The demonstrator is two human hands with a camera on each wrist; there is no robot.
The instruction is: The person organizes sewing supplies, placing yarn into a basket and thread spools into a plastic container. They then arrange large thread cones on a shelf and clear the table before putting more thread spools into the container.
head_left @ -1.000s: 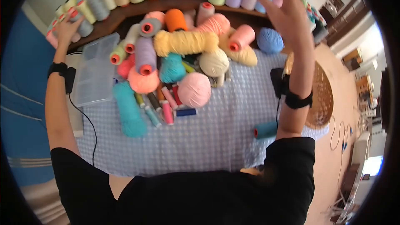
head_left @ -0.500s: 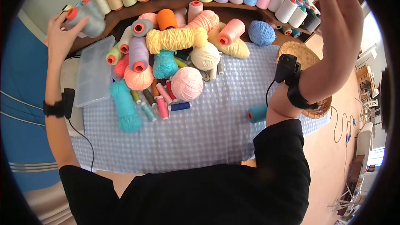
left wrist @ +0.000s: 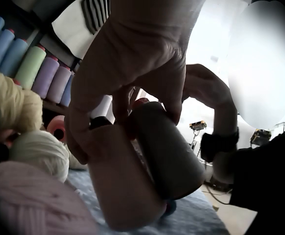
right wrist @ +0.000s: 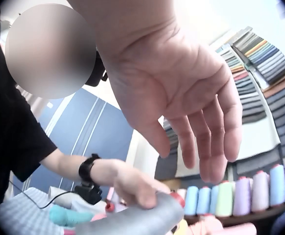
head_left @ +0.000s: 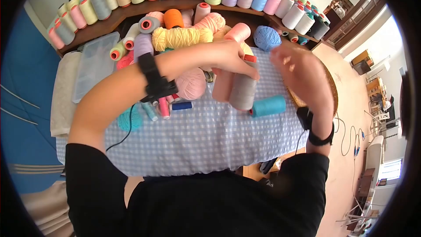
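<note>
Over the right-middle of the table my left hand (head_left: 230,57) grips two thread cones by their tops. One is grey (head_left: 243,90) with a red tip, the other dusty pink (head_left: 222,85); they hang side by side, tilted, in the left wrist view. My right hand (head_left: 302,72) is raised over the wicker basket (head_left: 335,92), blurred in the head view. In the right wrist view its palm shows, fingers loosely bent with nothing in them. A teal thread cone (head_left: 268,106) lies on its side just below the held cones.
A heap of yarn balls, skeins and cones, with a yellow skein (head_left: 182,38) on top, covers the table's back. Behind it a curved wooden shelf (head_left: 125,16) carries rows of upright thread cones. A clear plastic box (head_left: 94,68) lies at the left, a blue yarn ball (head_left: 267,38) back right.
My left hand has come from the shelf's left end across to the right, bringing the two cones. The right hand has come down from high at the right to above the basket.
</note>
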